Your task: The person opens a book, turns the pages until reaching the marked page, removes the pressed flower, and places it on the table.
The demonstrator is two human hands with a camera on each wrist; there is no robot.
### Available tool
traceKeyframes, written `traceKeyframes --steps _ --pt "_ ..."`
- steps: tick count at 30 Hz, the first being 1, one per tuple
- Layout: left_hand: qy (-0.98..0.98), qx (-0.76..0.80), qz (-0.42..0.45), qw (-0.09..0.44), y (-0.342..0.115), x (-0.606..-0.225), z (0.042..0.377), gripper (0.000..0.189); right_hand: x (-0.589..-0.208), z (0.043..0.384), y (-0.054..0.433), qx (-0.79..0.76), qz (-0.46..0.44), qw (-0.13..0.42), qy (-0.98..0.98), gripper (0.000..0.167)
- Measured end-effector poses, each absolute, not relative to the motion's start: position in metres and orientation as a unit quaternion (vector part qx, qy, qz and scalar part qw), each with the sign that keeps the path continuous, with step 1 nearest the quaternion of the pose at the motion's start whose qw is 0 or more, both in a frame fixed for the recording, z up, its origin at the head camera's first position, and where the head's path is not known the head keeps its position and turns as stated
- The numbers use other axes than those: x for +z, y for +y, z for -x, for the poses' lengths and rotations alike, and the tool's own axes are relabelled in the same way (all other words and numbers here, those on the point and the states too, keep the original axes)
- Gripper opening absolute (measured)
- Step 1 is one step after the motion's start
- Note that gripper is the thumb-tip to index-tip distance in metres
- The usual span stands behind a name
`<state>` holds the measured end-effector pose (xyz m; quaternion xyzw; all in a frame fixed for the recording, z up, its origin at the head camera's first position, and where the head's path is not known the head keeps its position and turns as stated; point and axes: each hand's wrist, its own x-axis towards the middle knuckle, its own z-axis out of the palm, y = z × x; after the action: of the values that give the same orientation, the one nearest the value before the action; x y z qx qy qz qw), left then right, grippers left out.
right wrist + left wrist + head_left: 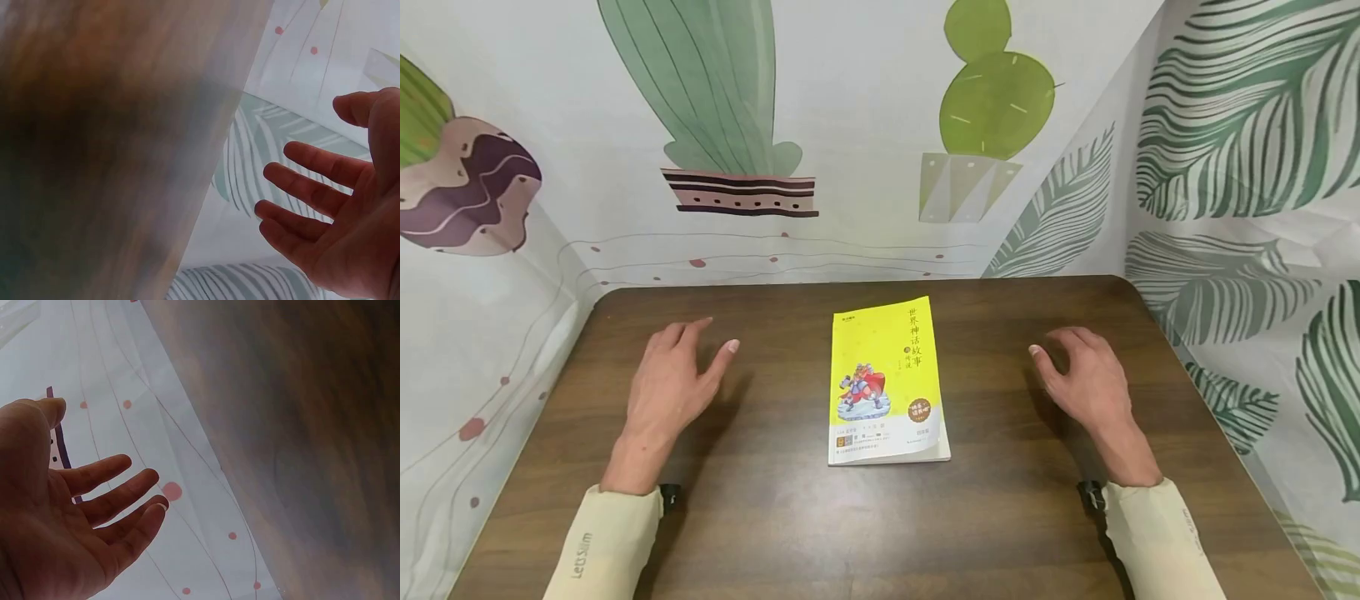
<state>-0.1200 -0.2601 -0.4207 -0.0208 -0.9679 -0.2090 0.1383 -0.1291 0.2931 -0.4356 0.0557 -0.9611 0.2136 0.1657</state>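
A yellow paperback book with a white lower band and a cartoon figure lies face up in the middle of the brown table. To its left, my left hand is held over the tabletop, thumb apart from the loosely bent fingers, holding nothing. On the other side, my right hand hovers in much the same pose, its palm free too. Both wrist views show the bare palms, the left hand and the right hand, with relaxed, spread fingers. Neither hand touches the book.
The dark wooden table has rounded back corners. Behind it hangs a white wall covering printed with cacti and leaves, which also runs along both sides. Black straps show at the cuffs of the cream sleeves.
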Motion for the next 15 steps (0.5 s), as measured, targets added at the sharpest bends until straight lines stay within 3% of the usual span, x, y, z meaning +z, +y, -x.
traceKeyframes --steps 9,15 --pt "-0.967 -0.220 0.042 0.118 -0.245 -0.419 0.116 0.068 -0.433 0.128 0.285 0.222 -0.063 0.181 -0.956 0.037" --pt "-0.967 -0.223 0.061 0.104 -0.234 -0.420 0.113 0.067 -0.430 0.126 0.279 0.229 -0.065 0.163 -0.957 0.040"
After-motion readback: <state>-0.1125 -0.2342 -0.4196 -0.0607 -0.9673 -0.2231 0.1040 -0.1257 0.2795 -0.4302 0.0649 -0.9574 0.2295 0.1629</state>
